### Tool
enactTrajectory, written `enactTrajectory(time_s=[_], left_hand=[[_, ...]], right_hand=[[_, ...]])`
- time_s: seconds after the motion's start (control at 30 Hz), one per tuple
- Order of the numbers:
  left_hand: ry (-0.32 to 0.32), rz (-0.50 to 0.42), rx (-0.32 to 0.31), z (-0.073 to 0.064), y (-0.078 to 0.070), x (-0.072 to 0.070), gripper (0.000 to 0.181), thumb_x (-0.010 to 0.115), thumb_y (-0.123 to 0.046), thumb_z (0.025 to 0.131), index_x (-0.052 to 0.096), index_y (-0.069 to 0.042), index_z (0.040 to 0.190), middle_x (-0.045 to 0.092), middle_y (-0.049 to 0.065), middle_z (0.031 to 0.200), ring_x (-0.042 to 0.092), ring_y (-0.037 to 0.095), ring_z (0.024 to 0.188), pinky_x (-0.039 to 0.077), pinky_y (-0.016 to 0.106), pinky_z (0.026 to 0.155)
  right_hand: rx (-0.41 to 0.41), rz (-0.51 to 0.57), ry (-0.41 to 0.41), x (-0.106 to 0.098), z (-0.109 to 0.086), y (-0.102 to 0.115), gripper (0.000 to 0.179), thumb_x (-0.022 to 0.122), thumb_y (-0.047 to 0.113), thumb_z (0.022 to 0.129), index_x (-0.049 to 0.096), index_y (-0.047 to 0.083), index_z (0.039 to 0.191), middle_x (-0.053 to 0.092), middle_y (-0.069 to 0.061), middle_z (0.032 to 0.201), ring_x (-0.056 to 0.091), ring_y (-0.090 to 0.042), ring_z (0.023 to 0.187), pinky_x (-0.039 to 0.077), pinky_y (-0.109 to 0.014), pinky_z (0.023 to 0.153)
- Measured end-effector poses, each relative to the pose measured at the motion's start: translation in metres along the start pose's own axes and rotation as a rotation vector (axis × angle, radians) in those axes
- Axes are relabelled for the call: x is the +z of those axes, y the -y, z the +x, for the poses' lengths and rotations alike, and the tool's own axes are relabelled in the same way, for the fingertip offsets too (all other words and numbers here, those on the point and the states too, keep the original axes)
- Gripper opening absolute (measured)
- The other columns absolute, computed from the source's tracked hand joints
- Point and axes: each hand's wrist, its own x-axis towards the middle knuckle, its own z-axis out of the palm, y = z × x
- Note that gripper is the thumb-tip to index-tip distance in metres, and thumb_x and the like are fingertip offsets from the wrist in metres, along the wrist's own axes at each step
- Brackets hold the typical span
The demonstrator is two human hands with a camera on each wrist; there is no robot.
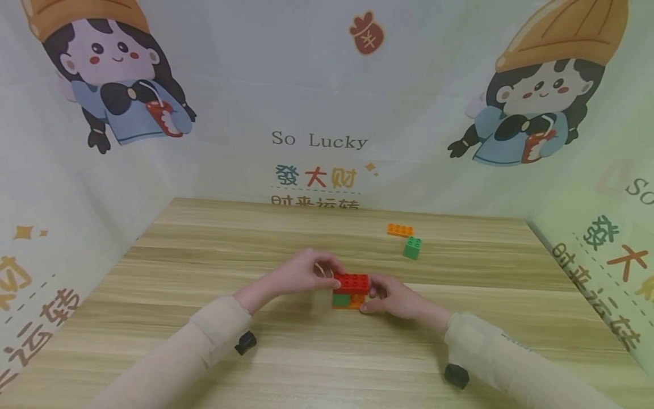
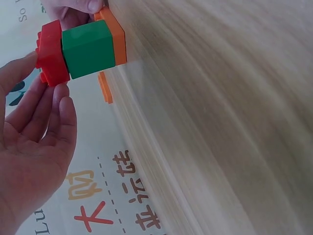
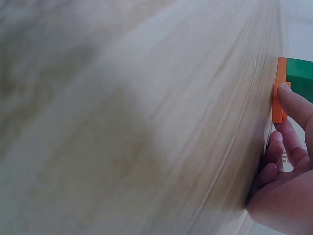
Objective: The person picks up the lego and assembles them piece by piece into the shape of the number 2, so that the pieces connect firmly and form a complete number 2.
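My left hand pinches a red toy building brick between thumb and fingers, at its left end. The red brick lies over a green brick, which sits on one end of a flat orange brick. In the left wrist view the red brick is right against the top of the green brick. My right hand holds the orange brick at its right end, thumb on the near side. The right wrist view shows that thumb on the orange brick, flat on the table.
Farther back on the wooden table, to the right, lie a flat orange brick and a green brick, close together. A printed cloth hangs behind the table and along both sides. Small black pieces show beside the sleeves.
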Motion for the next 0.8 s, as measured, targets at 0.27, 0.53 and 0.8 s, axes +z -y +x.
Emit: enactTrajectory(time_s=[0.27,0.53,0.8], left_hand=[[-0.001,0.019,-0.005,-0.0003,-0.0015,-0.0004,0.021,0.074,-0.015,0.086,0.071,-0.01,0.106,0.074,0.002,0.097,0.063,0.008,0.083,0.056,0.023,0.08],[0.001,0.009,-0.019,0.0004,-0.0005,0.0012,0.02,0.075,-0.014,0.086,0.07,-0.01,0.105,0.073,0.003,0.098,0.061,0.009,0.084,0.055,0.021,0.08],[0.004,0.015,-0.03,0.0022,-0.0007,0.0004,0.018,0.074,-0.013,0.085,0.069,-0.012,0.103,0.071,0.003,0.096,0.061,0.01,0.084,0.055,0.021,0.08]], right_hand=[[0.001,-0.009,-0.003,0.0001,-0.0002,0.0013,0.03,0.076,0.019,0.085,0.06,0.006,0.107,0.05,-0.004,0.089,0.041,-0.016,0.08,0.032,-0.022,0.067],[-0.018,0.004,-0.004,-0.0007,-0.0015,0.0029,0.03,0.076,0.017,0.085,0.059,0.003,0.106,0.051,-0.008,0.089,0.04,-0.016,0.078,0.031,-0.021,0.065],[-0.01,-0.002,-0.009,-0.0008,-0.0019,0.0033,0.029,0.076,0.018,0.085,0.059,0.004,0.104,0.052,-0.006,0.089,0.04,-0.016,0.079,0.032,-0.021,0.065]])
